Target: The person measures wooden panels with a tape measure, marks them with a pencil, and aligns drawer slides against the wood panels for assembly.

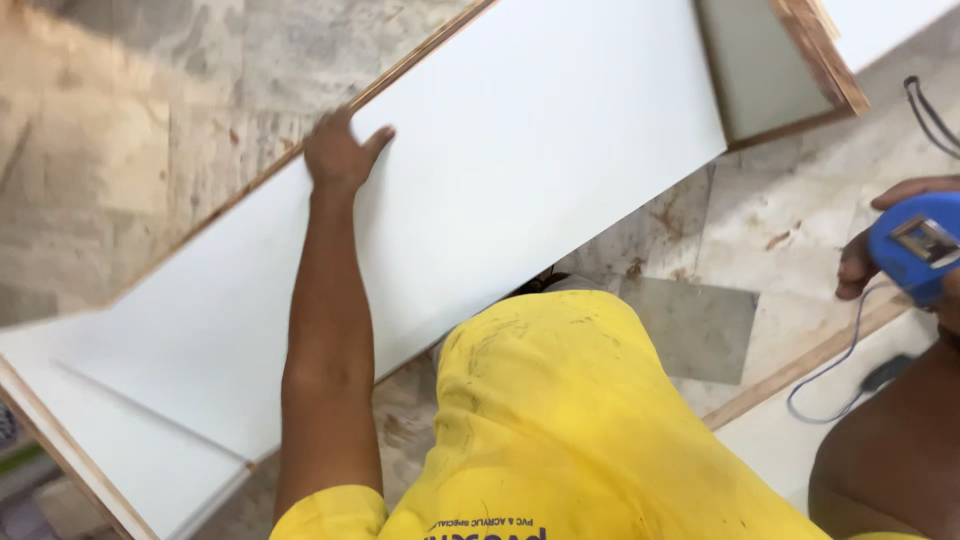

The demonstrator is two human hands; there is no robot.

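Observation:
My left hand [340, 152] reaches out to the far long edge of a large white laminated board [520, 150]. Its fingers curl over the wood-coloured edge and the thumb lies spread on the white face. The board runs slantwise from lower left to upper right, above the floor. At the right edge of the view, my right hand [868, 262] holds a blue tape measure [920, 245] with a metal clip. A thin blue-grey cord [840, 385] hangs from it in a loop. My yellow shirt [570, 420] fills the bottom middle.
A second white panel with a plywood edge [800, 430] lies at the lower right. A box-like plywood piece [790, 60] sits at the top right, with a black cable [930, 115] beside it. Below is a worn stone-tile floor [150, 120].

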